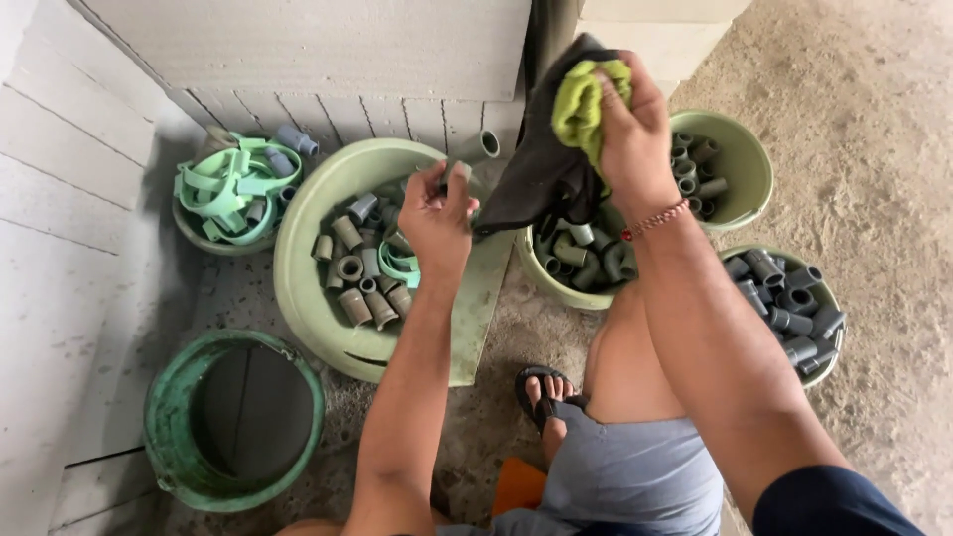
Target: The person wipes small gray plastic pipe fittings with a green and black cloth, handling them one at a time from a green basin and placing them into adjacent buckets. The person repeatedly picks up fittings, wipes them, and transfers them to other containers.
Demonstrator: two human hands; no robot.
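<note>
The left hand (437, 213) is closed around a small grey pipe fitting (459, 177), held above the big pale green basin (298, 268); only the fitting's top end shows past the fingers, so its long axis seems roughly upright, but which way it opens cannot be told. The right hand (627, 134) is higher and to the right, gripping a bunched yellow-green cloth (586, 104) together with a dark cloth (541, 174) that hangs down and left toward the left hand, its lower corner just beside the fitting. The dark cloth hides part of the middle bowl (556, 283) of grey fittings behind it, and the right forearm covers that bowl's right rim. The far bowl (745, 159) and the near right bowl (832, 298) also hold grey fittings lying every which way. At the left, a bowl of green clips (228, 189) sits against the block wall (298, 50), and a dark green bucket (233, 422) stands below it, its inside too shadowed to make out. A sandalled foot (544, 392) rests on the floor (874, 199).
</note>
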